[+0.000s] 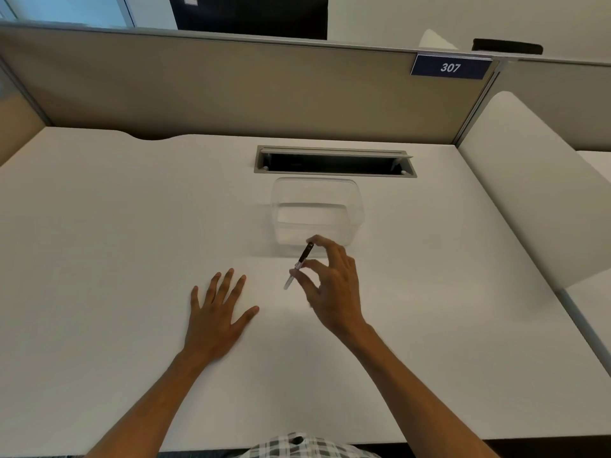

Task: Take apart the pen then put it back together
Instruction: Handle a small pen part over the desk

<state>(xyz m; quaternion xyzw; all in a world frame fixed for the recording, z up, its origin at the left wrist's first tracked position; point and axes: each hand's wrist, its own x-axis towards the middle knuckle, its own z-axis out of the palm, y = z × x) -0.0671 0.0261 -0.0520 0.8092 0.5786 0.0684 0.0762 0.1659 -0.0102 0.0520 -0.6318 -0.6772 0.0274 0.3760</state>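
— Item one?
— Pen (299,264), a little right of frame centre, lifted clear of the white desk (115,226). Dark cap end with clip uppermost, pale barrel below. Still in one piece as far as can be seen.

— Held how?
— Right hand (330,285) pinches it: fingertips (312,241) curled about the dark upper end, thumb against the pale barrel lower down.

— Axis and heading?
— Long axis on a steep diagonal. Dark end points to the upper right, toward the container; pale tip points to the lower left, toward the desk surface between the two hands. The tip is blurred; its detail cannot be told.

— Other hand?
— Left hand (218,312), lower left of the pen, palm down flat on the desk, fingers straight and spread, holding nothing. Well apart from the pen.

— Surroundings?
— Clear plastic container (317,209), directly above the pen in the frame, standing on the desk; the right fingertips overlap its near wall. Beyond it, a cable slot (334,161) with grey frame, set in the desk. Beige partition panel (198,84) across the upper frame; blue plate marked 307 (450,67) at its upper right. Dark monitor (248,14) behind the panel, top centre. Checked shirt (307,447) at the bottom edge.
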